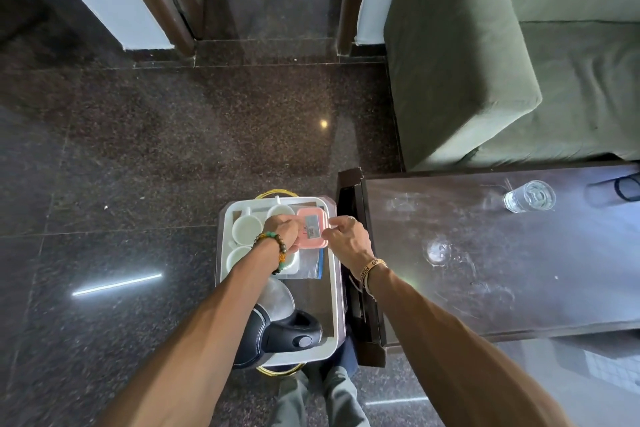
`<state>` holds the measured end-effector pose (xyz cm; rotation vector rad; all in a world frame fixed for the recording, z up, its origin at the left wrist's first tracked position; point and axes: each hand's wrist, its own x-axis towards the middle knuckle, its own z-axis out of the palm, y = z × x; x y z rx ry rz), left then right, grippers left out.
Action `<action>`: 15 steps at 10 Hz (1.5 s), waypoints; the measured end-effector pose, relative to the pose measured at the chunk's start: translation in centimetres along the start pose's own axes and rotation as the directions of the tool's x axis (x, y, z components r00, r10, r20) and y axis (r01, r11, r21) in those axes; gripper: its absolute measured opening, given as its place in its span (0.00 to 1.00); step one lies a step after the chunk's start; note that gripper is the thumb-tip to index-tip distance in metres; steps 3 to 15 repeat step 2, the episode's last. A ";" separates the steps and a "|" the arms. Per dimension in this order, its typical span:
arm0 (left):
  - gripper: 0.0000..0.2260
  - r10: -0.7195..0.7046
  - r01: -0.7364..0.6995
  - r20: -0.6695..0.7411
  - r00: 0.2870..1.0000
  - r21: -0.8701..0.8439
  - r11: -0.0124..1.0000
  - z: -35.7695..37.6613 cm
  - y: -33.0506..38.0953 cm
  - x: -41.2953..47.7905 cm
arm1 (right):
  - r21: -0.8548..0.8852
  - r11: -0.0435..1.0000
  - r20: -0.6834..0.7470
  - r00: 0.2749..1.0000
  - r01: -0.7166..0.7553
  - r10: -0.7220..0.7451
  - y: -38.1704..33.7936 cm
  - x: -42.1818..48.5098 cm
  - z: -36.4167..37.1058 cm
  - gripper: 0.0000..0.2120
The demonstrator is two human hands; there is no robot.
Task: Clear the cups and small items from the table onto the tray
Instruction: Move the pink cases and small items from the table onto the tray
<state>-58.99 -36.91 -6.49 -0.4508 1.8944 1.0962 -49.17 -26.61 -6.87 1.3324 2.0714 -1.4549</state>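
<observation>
A white tray (331, 291) sits on a small stand left of the dark table (485, 270). Both hands hold a pink box (312, 229) with a barcode label just above the tray's far right part. My left hand (282, 229) grips its left side, my right hand (346, 239) pinches its right edge. White cups (246, 229) stand in the tray's far left, and a clear zip bag (310, 262) lies under the box. A clear drinking glass (529, 197) stands on the table at the far right.
A black and silver kettle (280, 326) fills the near end of the tray. A green sofa (502, 62) stands beyond the table. Something dark (627, 187) lies at the table's far right edge. Dark polished floor lies to the left.
</observation>
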 end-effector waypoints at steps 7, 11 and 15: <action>0.10 0.052 -0.053 0.016 0.999 0.033 0.998 -0.8 1.0 -3.1 | 0.017 0.998 -0.031 0.998 0.059 -0.058 -1.1 -2.9 -2.6 0.18; 0.10 0.052 -0.053 0.016 0.999 0.033 0.998 -0.8 1.0 -3.1 | 0.017 0.998 -0.031 0.998 0.059 -0.058 -1.1 -2.9 -2.6 0.18; 0.10 0.052 -0.053 0.016 0.999 0.033 0.998 -0.8 1.0 -3.1 | 0.017 0.998 -0.031 0.998 0.059 -0.058 -1.1 -2.9 -2.6 0.18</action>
